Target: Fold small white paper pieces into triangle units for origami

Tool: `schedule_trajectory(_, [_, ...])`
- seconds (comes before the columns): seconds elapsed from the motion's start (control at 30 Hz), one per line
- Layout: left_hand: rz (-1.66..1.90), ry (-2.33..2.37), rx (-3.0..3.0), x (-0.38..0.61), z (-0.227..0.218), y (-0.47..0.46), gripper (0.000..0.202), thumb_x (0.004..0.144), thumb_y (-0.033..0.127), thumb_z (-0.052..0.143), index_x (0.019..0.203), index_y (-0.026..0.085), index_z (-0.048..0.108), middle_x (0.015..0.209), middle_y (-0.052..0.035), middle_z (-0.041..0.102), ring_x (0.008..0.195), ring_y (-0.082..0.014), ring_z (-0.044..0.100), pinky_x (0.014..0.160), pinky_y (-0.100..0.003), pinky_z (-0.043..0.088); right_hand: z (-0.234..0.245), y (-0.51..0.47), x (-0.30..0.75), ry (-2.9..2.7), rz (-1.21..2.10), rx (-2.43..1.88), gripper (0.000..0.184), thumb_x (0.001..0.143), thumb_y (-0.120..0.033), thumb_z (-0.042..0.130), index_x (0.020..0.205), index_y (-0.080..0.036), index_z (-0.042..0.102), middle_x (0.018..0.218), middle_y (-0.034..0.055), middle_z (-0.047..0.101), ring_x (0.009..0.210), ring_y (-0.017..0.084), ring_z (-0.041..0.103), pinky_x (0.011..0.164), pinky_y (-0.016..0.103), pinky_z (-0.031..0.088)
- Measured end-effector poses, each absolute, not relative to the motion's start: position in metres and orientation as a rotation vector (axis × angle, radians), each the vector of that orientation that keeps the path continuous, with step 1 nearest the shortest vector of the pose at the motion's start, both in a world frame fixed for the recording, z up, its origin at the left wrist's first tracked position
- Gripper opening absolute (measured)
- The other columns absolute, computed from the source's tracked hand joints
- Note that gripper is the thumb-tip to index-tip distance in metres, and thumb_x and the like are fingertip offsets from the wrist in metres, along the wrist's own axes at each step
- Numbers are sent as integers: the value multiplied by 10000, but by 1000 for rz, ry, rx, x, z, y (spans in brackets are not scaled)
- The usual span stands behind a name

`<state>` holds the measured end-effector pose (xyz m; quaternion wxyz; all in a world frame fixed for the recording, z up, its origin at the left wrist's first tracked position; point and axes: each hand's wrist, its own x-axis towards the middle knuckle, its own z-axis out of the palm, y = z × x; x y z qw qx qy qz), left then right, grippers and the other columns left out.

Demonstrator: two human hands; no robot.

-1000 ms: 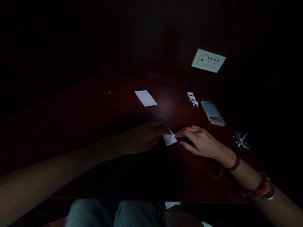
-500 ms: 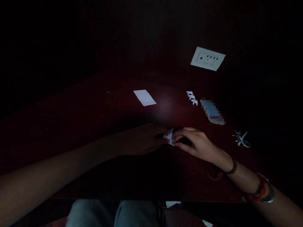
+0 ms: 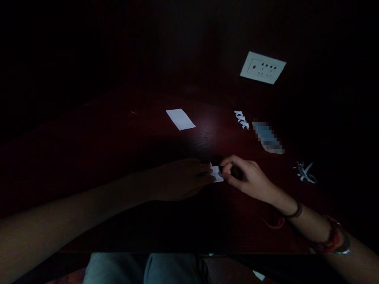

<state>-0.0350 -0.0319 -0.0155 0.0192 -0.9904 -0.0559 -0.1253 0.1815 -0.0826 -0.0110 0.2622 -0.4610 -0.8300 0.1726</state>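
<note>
A small folded piece of white paper lies on the dark red table between my hands. My left hand, with a ring on one finger, comes in from the left and grips the paper's left part between fingers and thumb. From the right, my right hand pinches at the paper's right edge, thumb and forefinger close together. The fingertips cover part of the folds. Bracelets circle my right wrist, and a red cord hangs from it onto the table.
A flat stack of white paper lies farther back. Small folded paper pieces sit in a row beside a blurred phone-like object. Paper strips lie at the right. A white socket plate is on the back wall.
My right hand has shifted slightly right, its fingers drawn closer together at the paper's edge. The paper looks flatter and squarer, with fewer raised points. The camera view has shifted slightly.
</note>
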Motion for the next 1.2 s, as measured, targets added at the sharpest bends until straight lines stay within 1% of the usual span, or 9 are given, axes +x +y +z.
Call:
schedule_trajectory(0.07, [-374,-201,-3075,-33,-17,-30,373,830,170,431,1202,168,401,1187,-95,470,1024,-199,464,874,-333,345,-12,-81,182,-2202,498,-1265,224,728,-100,484,938,-173,467,692,-26,542,615,80,513,591,200,411])
schedule_trajectory(0.2, [-413,-209,-3071,-31,-19,-29,334,836,164,405,1165,115,418,1140,-110,507,973,-201,490,859,-342,343,-14,-80,182,-2166,551,-1288,220,723,-110,484,931,-177,464,676,-25,532,597,85,502,563,203,400])
schedule_trajectory(0.43, [-336,-247,-3070,-30,-18,-31,351,843,186,409,1194,184,410,1199,-71,462,1020,-201,458,850,-335,334,-15,-80,180,-2125,597,-1357,234,691,-72,470,901,-176,474,636,-41,503,561,77,473,543,198,381])
schedule_trajectory(0.6, [-350,-222,-3097,-28,-17,-32,343,859,164,375,1201,175,399,1241,-61,434,1076,-194,431,865,-328,314,-15,-78,179,-2089,624,-1400,211,680,-78,465,868,-173,478,627,-43,499,543,72,459,527,196,369])
schedule_trajectory(0.73, [-309,-221,-3096,-28,-15,-33,329,856,168,379,1183,165,416,1222,-64,462,1082,-204,431,853,-328,316,-15,-76,179,-2079,649,-1417,210,672,-79,472,860,-173,476,628,-44,497,533,68,449,512,191,362])
schedule_trajectory(0.83, [-279,-223,-3096,-28,-15,-33,336,857,162,371,1191,160,407,1231,-61,456,1101,-210,416,854,-333,313,-14,-75,178,-2073,657,-1434,203,667,-78,480,847,-171,479,632,-42,503,538,67,454,513,188,360])
schedule_trajectory(1.07, [-238,-224,-3100,-28,-17,-31,363,852,157,369,1214,166,388,1257,-56,425,1144,-207,367,895,-342,289,-12,-74,176,-2071,584,-1497,165,660,-91,514,803,-171,492,649,-41,528,559,66,480,531,183,365])
schedule_trajectory(1.2, [-216,-229,-3109,-27,-17,-31,386,836,146,382,1221,169,380,1261,-55,417,1151,-211,352,893,-341,293,-13,-76,177,-2086,499,-1484,190,666,-99,533,835,-174,489,665,-41,529,573,70,492,549,186,382])
